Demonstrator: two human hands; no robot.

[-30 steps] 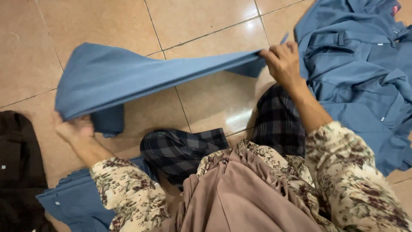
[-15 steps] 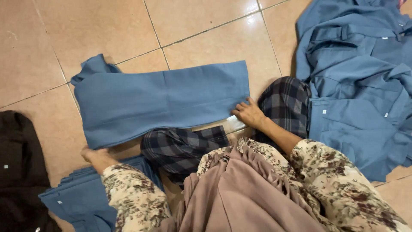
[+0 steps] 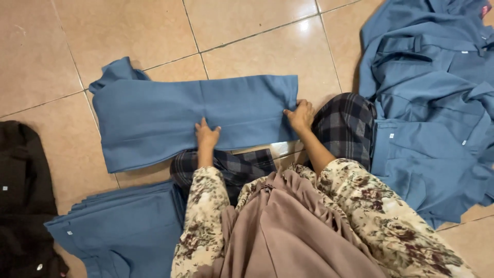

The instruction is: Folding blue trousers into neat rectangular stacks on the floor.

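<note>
Blue garment [image 3: 170,116]: lying flat across the tiled floor [image 3: 247,36], just in front of the person's knees, its long side running left to right, so both hands are reaching it without stretching.
Left hand [image 3: 207,135]: resting palm down on the near edge around the middle, fingers spread, pinning the cloth rather than gripping it.
Right hand [image 3: 301,114]: sitting at the right end with fingers curled on the near corner; whether it is pinching the cloth I cannot tell.
Folded blue stack [image 3: 118,229]: lying near left, beside the knee, within easy reach.
Loose blue pile [image 3: 432,103]: spreading on the right.
Dark garments [image 3: 23,201]: lying far left.
</note>
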